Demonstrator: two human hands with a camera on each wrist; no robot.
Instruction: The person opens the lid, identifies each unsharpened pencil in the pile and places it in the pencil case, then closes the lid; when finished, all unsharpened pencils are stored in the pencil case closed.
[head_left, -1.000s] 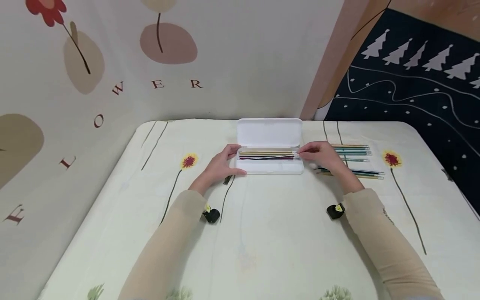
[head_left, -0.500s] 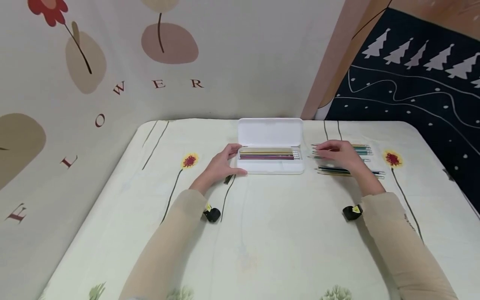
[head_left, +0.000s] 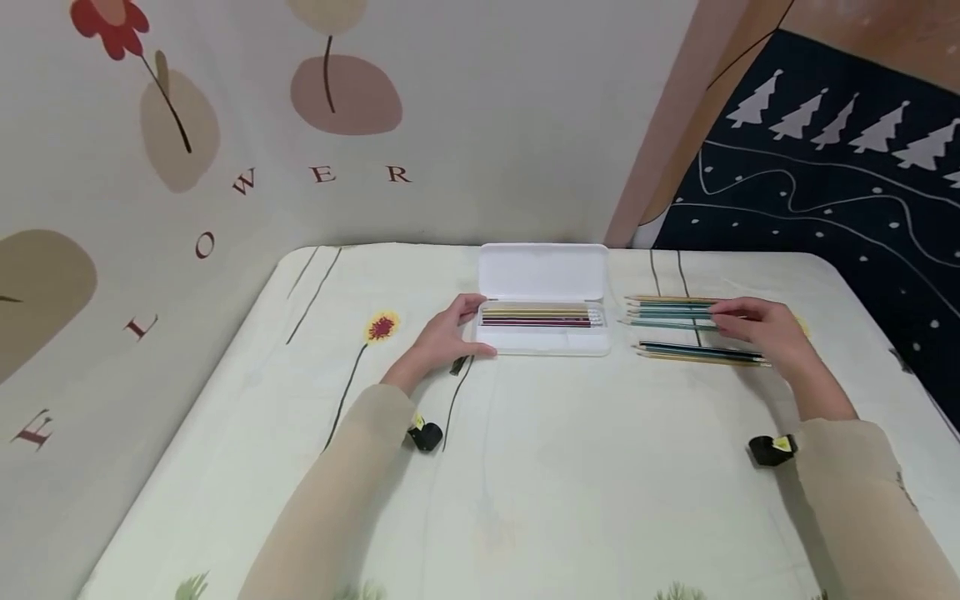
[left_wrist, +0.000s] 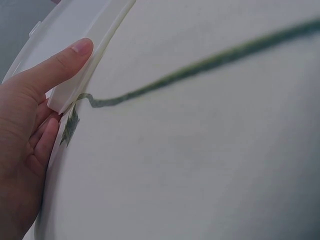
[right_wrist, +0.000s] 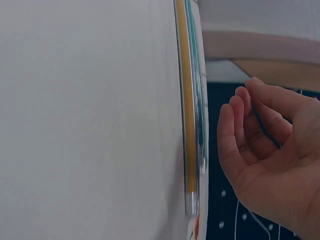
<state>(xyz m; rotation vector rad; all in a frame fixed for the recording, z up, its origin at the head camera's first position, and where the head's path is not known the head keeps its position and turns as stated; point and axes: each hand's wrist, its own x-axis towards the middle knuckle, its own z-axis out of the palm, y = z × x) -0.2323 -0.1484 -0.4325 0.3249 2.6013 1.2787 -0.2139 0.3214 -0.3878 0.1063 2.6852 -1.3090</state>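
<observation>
A white pencil case (head_left: pixel 551 342) lies with its lid (head_left: pixel 543 272) raised and several pencils (head_left: pixel 536 318) in its back compartment. My left hand (head_left: pixel 442 337) grips the case's left end, thumb at the front edge and fingers toward the back. In the left wrist view the thumb lies along the case's wall (left_wrist: pixel 73 89). My right hand (head_left: pixel 772 329) is over the eraser ends of several loose teal pencils (head_left: pixel 667 314). In the right wrist view its thumb and fingers bend toward each other, and no pencil shows between them.
A second group of dark and yellow pencils (head_left: pixel 697 352) lies nearer me, just in front of the teal ones. The table (head_left: pixel 585 467) has a flower-printed cloth. A pale wall curtain (head_left: pixel 487 125) rises right behind the case.
My right hand placed a white-looking pencil beside the others in the case, let go, and moved right to the loose pencils' eraser ends. My left hand stayed on the case.
</observation>
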